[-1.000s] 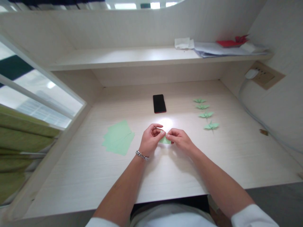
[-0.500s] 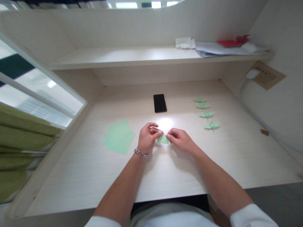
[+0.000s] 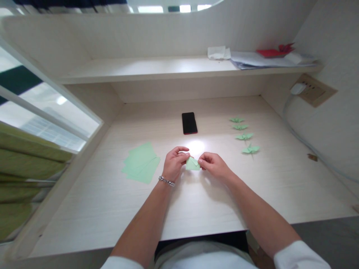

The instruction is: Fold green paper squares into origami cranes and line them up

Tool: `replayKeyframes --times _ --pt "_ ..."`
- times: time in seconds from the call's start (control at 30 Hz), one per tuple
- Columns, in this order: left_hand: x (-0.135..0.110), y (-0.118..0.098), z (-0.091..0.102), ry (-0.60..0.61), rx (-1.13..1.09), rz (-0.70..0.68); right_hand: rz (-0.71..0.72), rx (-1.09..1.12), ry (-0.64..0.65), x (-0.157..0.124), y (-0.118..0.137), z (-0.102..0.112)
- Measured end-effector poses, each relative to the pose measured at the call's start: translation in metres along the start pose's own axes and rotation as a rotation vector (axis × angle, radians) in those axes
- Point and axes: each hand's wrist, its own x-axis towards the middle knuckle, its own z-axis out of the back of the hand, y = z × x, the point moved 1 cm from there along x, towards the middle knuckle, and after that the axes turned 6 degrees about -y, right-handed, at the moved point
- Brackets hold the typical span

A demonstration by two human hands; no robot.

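I'm pinching one folded green paper [image 3: 192, 164] just below frame centre, left hand [image 3: 174, 163] on its left side, right hand [image 3: 212, 164] on its right; narrower end is pointing up-frame, long axis unclear. Four green cranes [image 3: 250, 150] are sitting right, one phone [image 3: 189, 123] above, fanned green sheets [image 3: 141, 164] (count unclear) left.

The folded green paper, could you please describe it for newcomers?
On the pale desk, find the black phone, then look lower in view. Between the left hand and right hand is the folded green paper; unlike nearby flat sheets and winged figures, it is held.
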Motion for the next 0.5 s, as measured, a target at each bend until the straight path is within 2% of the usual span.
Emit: replayKeyframes --times 0.13,0.27,0.37,0.5 --pt "-0.0011 0.0002 -0.003 -0.004 0.019 -0.029 0.003 0.009 -0.032 -0.0007 0.0006 -0.0005" --pt "-0.0057 -0.0006 -0.0073 0.049 0.165 -0.086 0.024 -0.038 -0.075 -0.0019 0.0017 -0.0012" --pt "-0.0086 -0.0014 -0.01 0.088 0.187 -0.091 0.032 -0.063 -0.062 -0.0029 0.0028 -0.0015" --pt "-0.0093 -0.0018 -0.0094 0.063 0.162 -0.082 0.057 -0.1 -0.026 -0.0048 0.0051 -0.0018"
